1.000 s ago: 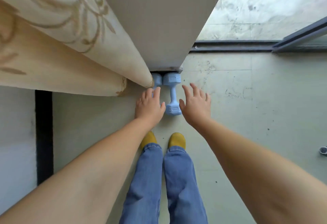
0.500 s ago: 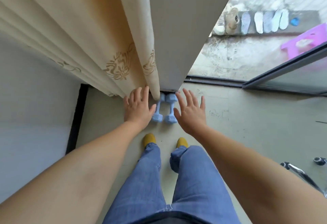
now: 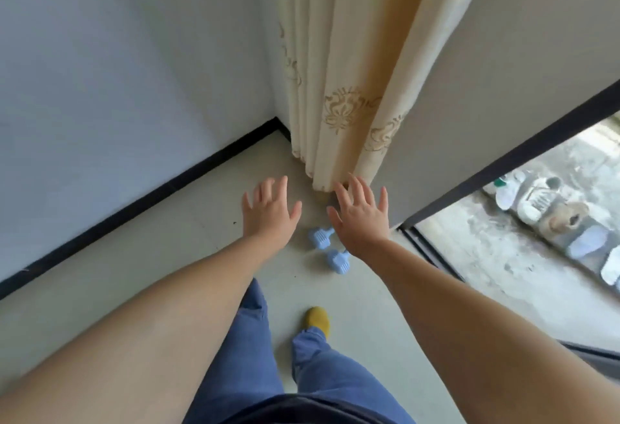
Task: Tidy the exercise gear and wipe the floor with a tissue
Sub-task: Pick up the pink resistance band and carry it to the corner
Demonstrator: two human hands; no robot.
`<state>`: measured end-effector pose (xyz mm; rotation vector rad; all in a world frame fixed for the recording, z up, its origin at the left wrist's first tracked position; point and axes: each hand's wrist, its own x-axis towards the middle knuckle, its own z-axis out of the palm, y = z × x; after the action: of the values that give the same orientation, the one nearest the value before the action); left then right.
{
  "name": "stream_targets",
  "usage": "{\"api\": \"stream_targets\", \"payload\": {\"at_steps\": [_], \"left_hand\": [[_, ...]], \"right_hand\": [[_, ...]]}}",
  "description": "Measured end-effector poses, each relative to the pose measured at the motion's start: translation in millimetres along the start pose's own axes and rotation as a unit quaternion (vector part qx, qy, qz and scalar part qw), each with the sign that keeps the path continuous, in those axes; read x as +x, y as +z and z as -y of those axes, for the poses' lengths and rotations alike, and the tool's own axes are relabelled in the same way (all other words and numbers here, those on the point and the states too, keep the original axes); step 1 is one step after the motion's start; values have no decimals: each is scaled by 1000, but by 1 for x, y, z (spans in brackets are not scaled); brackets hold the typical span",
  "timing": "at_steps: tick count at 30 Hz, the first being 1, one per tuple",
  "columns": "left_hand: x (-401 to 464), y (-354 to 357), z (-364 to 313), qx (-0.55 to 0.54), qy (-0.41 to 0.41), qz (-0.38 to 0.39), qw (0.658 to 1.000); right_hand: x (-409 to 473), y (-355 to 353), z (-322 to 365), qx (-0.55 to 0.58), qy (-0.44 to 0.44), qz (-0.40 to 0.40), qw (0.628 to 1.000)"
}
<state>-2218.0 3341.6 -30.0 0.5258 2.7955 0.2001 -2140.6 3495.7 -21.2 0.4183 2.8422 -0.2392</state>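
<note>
Head view: two light blue dumbbells (image 3: 330, 249) lay side by side on the floor (image 3: 167, 272), near the curtain (image 3: 339, 105). They looked small but probably heavy and hard, best held by the thin middle bar. The left hand (image 3: 268, 212) and right hand (image 3: 360, 214) hung above them, fingers spread, holding nothing.

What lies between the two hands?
Between the left hand and right hand, the head view shows bare floor and blue dumbbells.
</note>
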Motion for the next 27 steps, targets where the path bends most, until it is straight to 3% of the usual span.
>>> {"api": "stream_targets", "payload": {"at_steps": [4, 8, 14, 21, 27], "left_hand": [[-42, -16, 35, -44, -123, -21, 991], [-115, -36, 108, -56, -262, -70, 961], [-250, -37, 183, -145, -450, -156, 867], [-467, 26, 230, -181, -591, -148, 772], [-661, 63, 251, -162, -658, -159, 717]], "right_hand": [[-2, -8, 34, -35, -88, 24, 995], [-11, -19, 119, -78, -247, 19, 966], [-76, -7, 249, -128, -426, 35, 895], [-238, 73, 360, -156, -566, 70, 806], [-416, 134, 428, -161, -670, 105, 717]]}}
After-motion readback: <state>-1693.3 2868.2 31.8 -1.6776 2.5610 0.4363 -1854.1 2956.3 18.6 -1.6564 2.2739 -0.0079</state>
